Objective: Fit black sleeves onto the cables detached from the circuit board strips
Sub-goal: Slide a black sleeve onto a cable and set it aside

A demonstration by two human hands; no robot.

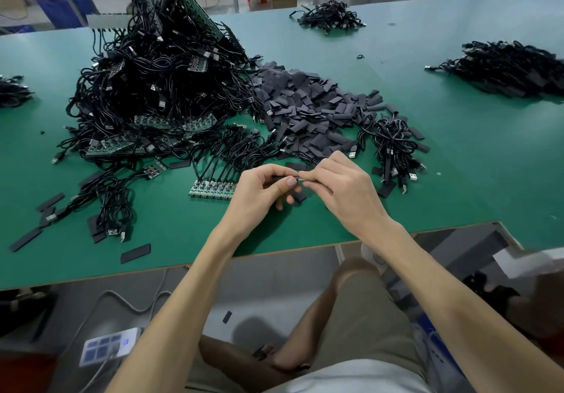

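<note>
Over the green table (427,185), my left hand (262,190) pinches a flat black sleeve (297,195) between thumb and fingers. Touching it from the right, my right hand (338,190) pinches the small end of a black cable; most of that cable is hidden by the fingers. A green circuit board strip (212,190) with several cables still attached lies just left of my left hand. Behind my hands spreads a heap of loose black sleeves (308,109). A tall pile of cabled strips (152,87) rises at the back left.
A bundle of detached cables (393,145) lies right of my hands, and two more cable piles (512,69) sit at the far right and far back. Loose sleeves (135,253) dot the table's near left. A power strip (106,347) lies on the floor below.
</note>
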